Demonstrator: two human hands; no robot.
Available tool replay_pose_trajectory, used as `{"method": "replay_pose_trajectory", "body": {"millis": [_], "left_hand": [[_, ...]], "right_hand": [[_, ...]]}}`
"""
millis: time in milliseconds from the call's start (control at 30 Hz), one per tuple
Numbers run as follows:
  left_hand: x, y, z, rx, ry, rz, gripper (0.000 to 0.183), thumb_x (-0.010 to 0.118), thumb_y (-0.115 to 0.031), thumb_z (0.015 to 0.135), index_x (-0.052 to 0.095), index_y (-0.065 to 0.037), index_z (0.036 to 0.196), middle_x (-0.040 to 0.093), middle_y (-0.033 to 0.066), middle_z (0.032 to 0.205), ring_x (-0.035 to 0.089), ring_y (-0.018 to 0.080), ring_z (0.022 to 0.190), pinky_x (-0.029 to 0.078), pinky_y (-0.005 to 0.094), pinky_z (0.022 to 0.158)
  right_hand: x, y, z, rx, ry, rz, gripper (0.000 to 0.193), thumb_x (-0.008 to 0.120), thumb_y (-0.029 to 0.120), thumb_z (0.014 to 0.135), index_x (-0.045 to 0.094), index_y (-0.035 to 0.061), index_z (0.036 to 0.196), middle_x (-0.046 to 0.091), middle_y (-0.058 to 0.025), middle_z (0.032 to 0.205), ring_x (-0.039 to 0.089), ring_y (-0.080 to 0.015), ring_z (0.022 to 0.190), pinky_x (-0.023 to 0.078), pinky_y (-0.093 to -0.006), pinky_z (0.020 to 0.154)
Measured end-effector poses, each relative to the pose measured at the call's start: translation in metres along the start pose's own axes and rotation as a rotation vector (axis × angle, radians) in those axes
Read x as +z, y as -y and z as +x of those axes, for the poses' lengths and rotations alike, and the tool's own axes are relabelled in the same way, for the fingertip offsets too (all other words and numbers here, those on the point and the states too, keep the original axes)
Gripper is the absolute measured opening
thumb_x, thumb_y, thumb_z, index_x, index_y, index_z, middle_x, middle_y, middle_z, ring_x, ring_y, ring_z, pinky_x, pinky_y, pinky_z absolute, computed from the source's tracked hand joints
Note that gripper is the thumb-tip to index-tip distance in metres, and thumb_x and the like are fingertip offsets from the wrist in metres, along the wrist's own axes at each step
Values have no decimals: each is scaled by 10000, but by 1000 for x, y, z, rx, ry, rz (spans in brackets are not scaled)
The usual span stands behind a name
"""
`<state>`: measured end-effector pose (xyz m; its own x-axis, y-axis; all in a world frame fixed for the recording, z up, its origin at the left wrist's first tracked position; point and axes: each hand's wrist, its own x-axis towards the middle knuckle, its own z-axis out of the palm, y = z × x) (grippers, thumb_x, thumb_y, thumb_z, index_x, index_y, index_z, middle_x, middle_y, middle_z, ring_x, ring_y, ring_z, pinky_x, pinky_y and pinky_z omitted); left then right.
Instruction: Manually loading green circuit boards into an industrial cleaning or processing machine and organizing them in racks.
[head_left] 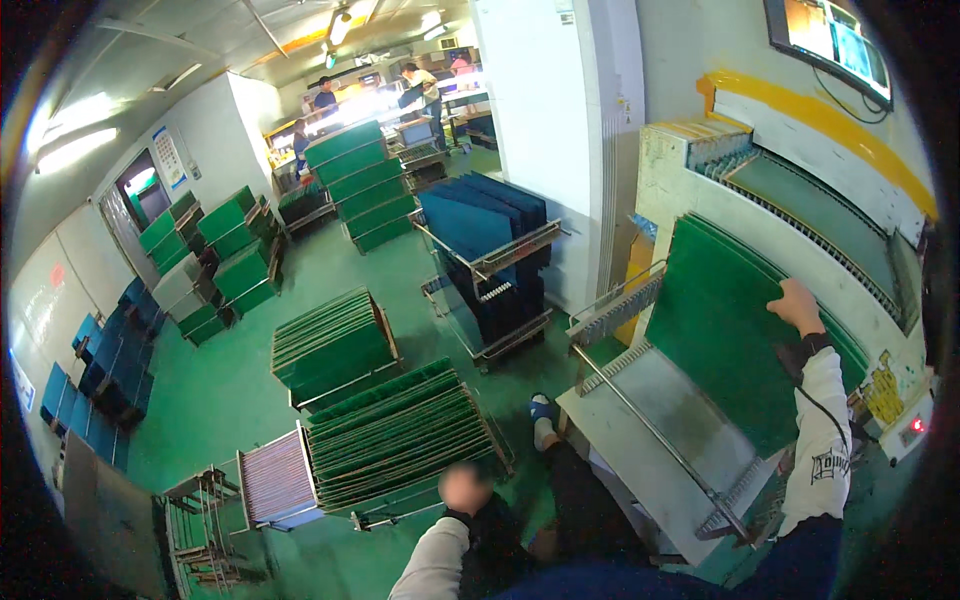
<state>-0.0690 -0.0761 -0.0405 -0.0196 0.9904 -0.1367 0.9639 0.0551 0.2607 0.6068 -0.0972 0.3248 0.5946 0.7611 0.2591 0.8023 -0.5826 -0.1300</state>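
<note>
At the right, my right hand (pixel 797 307) is closed at the upper edge of a large green panel (pixel 712 320), fingertips on its rim. This panel leans in a metal slotted rack (pixel 640 405), with more green panels close behind it. My left hand (pixel 465 490) is low in the middle, over the near corner of a rack of upright green panels (pixel 400 435). A blur covers its fingers, so neither their pose nor any contact with the rack can be made out.
A pale machine (pixel 800 215) with a toothed conveyor stands beyond the right-hand rack. Dark blue panels (pixel 480 225) fill a rack by the white column (pixel 540 100). More green panels (pixel 330 345) stand on the floor to the left. Several people work at a bright bench far back.
</note>
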Motion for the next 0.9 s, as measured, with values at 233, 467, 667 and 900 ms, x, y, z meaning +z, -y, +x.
{"method": "replay_pose_trajectory", "body": {"millis": [233,467,667,900], "left_hand": [[-3,-3,9,-8,41,56,515,702,-463,788,712,-134,1184,615,144,1243,544,392,1208,485,542,961],[-3,7,9,-23,47,112,520,693,-459,806,716,-103,1184,634,148,1235,552,397,1205,483,547,964],[-5,12,10,-32,85,110,557,654,-497,819,691,-71,1177,618,158,1245,543,401,1211,486,550,965],[-7,11,8,-33,75,120,548,650,-497,820,697,-71,1162,631,169,1220,555,401,1198,491,550,961]], "right_hand": [[0,-2,8,49,26,30,681,812,368,709,615,18,1258,652,-202,1236,622,-372,1154,503,-467,972],[2,-10,8,53,-6,-42,729,803,391,733,589,39,1335,634,-192,1299,603,-365,1209,481,-457,1018],[-1,-6,7,96,28,-12,736,804,384,732,589,30,1339,615,-192,1334,591,-357,1228,476,-455,1029],[0,0,8,78,38,-40,729,803,390,756,586,38,1356,587,-181,1383,544,-347,1292,438,-438,1088]]}}
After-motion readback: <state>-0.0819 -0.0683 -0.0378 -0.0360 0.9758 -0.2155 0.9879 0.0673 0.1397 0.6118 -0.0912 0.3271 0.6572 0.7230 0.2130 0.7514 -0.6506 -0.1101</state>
